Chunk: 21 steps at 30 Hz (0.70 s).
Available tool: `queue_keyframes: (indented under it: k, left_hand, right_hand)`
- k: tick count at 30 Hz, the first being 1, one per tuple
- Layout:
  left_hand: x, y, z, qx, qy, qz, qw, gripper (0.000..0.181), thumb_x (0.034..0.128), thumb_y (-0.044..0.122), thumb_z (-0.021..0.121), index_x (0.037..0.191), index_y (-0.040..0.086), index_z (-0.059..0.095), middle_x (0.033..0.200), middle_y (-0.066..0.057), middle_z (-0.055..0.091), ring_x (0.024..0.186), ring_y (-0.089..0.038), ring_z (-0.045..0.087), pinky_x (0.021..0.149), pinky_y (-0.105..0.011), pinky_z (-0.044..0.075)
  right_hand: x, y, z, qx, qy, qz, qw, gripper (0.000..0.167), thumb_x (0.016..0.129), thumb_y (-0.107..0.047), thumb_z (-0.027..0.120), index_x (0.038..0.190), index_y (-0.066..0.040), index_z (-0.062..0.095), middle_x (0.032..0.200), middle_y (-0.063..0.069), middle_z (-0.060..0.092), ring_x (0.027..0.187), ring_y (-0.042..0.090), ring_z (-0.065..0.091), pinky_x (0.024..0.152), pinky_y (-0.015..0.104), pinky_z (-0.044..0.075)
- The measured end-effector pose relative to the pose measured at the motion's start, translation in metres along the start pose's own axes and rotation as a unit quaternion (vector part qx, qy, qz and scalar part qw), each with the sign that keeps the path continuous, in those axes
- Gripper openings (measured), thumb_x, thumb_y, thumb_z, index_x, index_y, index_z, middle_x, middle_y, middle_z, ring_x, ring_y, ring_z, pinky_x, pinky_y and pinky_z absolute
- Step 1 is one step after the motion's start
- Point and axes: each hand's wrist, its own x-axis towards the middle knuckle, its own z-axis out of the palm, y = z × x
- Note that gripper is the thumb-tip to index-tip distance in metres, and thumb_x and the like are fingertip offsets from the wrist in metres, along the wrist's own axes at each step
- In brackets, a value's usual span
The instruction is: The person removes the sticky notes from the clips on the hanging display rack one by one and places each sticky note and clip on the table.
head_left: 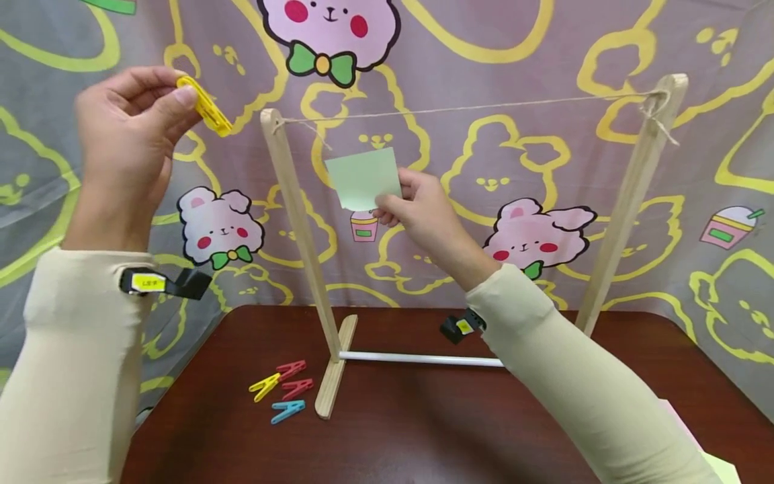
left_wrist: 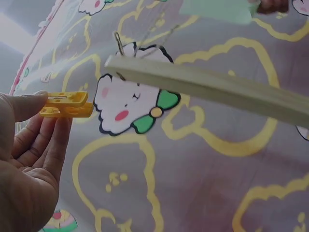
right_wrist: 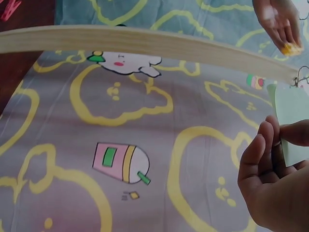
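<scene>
My left hand is raised left of the wooden frame and pinches a yellow clothespin between thumb and fingers. In the left wrist view the clothespin lies level across the fingertips. My right hand holds a pale green sheet of paper by its right edge, thumb in front. The sheet is just below the twine, apart from it. Twine runs between the tops of the left post and the right post.
On the dark brown table, several clothespins lie left of the frame's foot, among them a yellow one and a blue one. A white rod joins the posts low down. Paper sheets lie at the right edge.
</scene>
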Motion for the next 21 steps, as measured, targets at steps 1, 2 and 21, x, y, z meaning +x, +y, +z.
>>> queue_keyframes:
  k: [1, 2, 21]
  left_hand:
    - [-0.003, -0.001, -0.004, -0.006, 0.001, -0.004, 1.0, 0.021, 0.0836, -0.009, 0.081, 0.102, -0.011, 0.071, 0.09, -0.015, 0.07, 0.082, -0.024, 0.069, 0.077, -0.026, 0.064]
    - [-0.006, -0.003, -0.008, -0.014, 0.002, -0.006, 0.9999, 0.02, 0.0841, -0.011, 0.08, 0.101, -0.012, 0.071, 0.089, -0.015, 0.07, 0.081, -0.024, 0.07, 0.077, -0.027, 0.064]
    - [-0.088, -0.079, -0.087, 0.168, -0.03, -0.084, 0.9818, 0.013, 0.0918, -0.001, 0.076, 0.1, 0.009, 0.075, 0.086, 0.003, 0.076, 0.073, -0.007, 0.072, 0.072, -0.015, 0.06]
  right_hand:
    - [-0.002, 0.001, -0.003, -0.003, -0.003, 0.004, 1.0, 0.024, 0.093, 0.003, 0.059, 0.115, 0.007, 0.066, 0.082, 0.009, 0.071, 0.07, 0.016, 0.067, 0.068, 0.027, 0.059]
    - [-0.004, 0.002, -0.007, -0.004, -0.006, 0.008, 0.9999, 0.024, 0.093, 0.003, 0.059, 0.116, 0.007, 0.066, 0.084, 0.009, 0.071, 0.071, 0.016, 0.067, 0.068, 0.026, 0.058]
    - [-0.059, 0.019, -0.081, -0.147, -0.023, 0.052, 0.9875, 0.023, 0.097, -0.006, 0.064, 0.118, 0.002, 0.066, 0.088, 0.002, 0.073, 0.077, 0.016, 0.068, 0.067, 0.024, 0.056]
